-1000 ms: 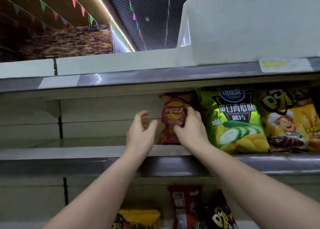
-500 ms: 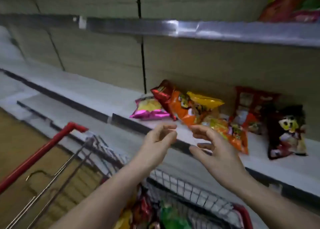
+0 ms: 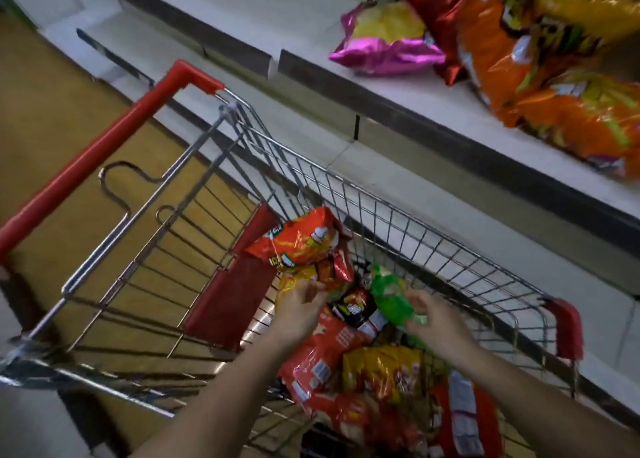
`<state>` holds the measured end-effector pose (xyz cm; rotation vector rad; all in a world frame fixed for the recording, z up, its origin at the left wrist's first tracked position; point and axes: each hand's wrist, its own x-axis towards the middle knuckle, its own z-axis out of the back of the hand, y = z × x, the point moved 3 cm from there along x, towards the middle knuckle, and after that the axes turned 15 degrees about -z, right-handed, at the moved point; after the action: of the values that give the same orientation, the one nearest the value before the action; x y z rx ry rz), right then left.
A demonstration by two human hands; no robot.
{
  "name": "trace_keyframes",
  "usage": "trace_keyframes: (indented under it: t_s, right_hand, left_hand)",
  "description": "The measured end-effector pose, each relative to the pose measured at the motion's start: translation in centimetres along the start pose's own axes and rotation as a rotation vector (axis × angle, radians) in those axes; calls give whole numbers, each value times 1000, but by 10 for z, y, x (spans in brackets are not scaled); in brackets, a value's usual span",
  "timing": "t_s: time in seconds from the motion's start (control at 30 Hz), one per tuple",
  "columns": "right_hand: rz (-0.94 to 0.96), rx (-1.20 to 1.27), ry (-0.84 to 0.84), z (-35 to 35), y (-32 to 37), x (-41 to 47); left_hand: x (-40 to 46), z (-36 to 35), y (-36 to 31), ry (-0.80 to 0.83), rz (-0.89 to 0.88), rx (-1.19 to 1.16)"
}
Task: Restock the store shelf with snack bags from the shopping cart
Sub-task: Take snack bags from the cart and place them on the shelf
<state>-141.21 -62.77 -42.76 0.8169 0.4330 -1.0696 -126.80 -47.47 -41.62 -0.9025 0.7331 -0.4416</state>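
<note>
A wire shopping cart (image 3: pixel 381 203) holds a heap of snack bags (image 3: pixel 377 374) in red, yellow and black. My left hand (image 3: pixel 298 310) is down in the cart, its fingers closed on the lower edge of an orange-red snack bag (image 3: pixel 299 241) that stands up against the cart's red flap. My right hand (image 3: pixel 434 324) grips the end of a green snack bag (image 3: pixel 389 293) lying on top of the heap. The low store shelf (image 3: pixel 304 38) runs along the far side of the cart.
On the shelf lie a pink and yellow bag (image 3: pixel 384 38) and several orange bags (image 3: pixel 585 121) to its right. The cart's red handle (image 3: pixel 104 146) points to the left. A red corner guard (image 3: pixel 568 329) sits at the cart's right. Brown floor (image 3: pixel 52 87) lies to the left.
The view has dropped from the upper shelf to the cart. Both hands let go of the red chips bag on the shelf, came down into the cart and closed on bags.
</note>
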Motion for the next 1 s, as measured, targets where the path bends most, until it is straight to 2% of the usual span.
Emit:
trace_keyframes:
  t_s: [0.2, 0.37, 0.47, 0.6, 0.7, 0.77, 1.0]
  right_hand:
    - [-78, 11, 78, -28, -5, 28]
    - [-24, 67, 94, -40, 27, 53]
    - [-22, 124, 107, -45, 43, 64]
    - [-88, 225, 151, -56, 47, 75]
    - [-138, 279, 154, -61, 46, 82]
    - [-160, 311, 139, -59, 47, 88]
    - [-288, 561, 141, -59, 54, 102]
  left_hand:
    - [29, -11, 24, -2, 93, -38]
    - [77, 9, 26, -168, -7, 91]
    - [102, 24, 19, -205, -21, 188]
    - [136, 30, 6, -19, -132, 405]
    - [152, 25, 14, 173, -123, 552]
    - [151, 19, 23, 245, -133, 595]
    - [101, -10, 55, 123, -310, 475]
